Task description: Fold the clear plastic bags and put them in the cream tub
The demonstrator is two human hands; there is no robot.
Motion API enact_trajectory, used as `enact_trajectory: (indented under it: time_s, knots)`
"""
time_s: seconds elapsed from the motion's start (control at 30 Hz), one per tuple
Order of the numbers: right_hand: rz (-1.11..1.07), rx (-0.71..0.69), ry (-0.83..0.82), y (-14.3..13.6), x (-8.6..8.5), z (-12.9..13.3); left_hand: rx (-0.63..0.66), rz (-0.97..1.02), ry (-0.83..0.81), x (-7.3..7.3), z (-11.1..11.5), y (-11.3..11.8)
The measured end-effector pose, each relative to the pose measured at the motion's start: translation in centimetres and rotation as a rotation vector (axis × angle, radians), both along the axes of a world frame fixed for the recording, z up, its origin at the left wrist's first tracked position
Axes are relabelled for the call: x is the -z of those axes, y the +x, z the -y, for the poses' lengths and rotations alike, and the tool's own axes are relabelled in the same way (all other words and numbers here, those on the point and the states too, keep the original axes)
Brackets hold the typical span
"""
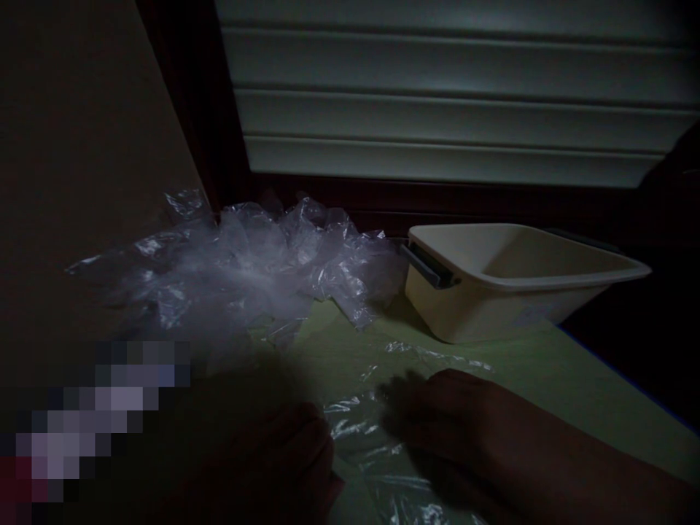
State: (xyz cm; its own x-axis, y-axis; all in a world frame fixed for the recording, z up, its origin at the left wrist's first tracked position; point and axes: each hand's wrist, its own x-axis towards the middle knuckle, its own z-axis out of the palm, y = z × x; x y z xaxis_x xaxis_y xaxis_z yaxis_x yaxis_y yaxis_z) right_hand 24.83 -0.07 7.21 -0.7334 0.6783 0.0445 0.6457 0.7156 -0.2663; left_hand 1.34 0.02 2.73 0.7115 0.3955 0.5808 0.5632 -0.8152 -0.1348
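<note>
A clear plastic bag (399, 485) lies spread on the pale green tabletop (525, 372), its creases catching the light between my two hands. My left hand (289, 452) is at the bag's left edge with its fingers curled in; deep shadow hides part of it. From the right, my right hand (453, 408) reaches over the bag's upper right side. Its fingertips are dark and blurred, so their grip does not show. Beyond my hands sits a loose heap of crumpled clear plastic bags (262, 255).
A cream plastic tub (486, 310) with dark grey handles stands at the table's back right. Behind are a slatted panel (437, 117) in a dark frame and a wall (92, 146) at left. The table's blue-lined right edge borders a dark area. A pixelated patch covers the lower left.
</note>
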Motion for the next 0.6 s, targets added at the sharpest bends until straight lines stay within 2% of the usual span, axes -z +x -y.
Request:
enact_trajectory:
  time_s: [0.17, 0.37, 0.5, 0.6]
  knots:
    - [-0.066, -0.025, 0.101, -0.3, -0.2, 0.5, 0.057, -0.042, -0.003, -1.1, -0.3, 0.4]
    - [-0.074, -0.064, 0.171, -0.9, 1.0, 0.8, 0.090, -0.003, -0.001, -0.4, -0.2, 0.3]
    - [-0.026, -0.009, 0.120, -0.8, 0.8, 0.7, 0.146, -0.039, 0.000, -0.4, -0.5, 0.3]
    - [-0.002, 0.028, 0.036, -0.3, 0.3, 0.5, 0.107, -0.062, -0.022, -0.4, -0.3, 0.3]
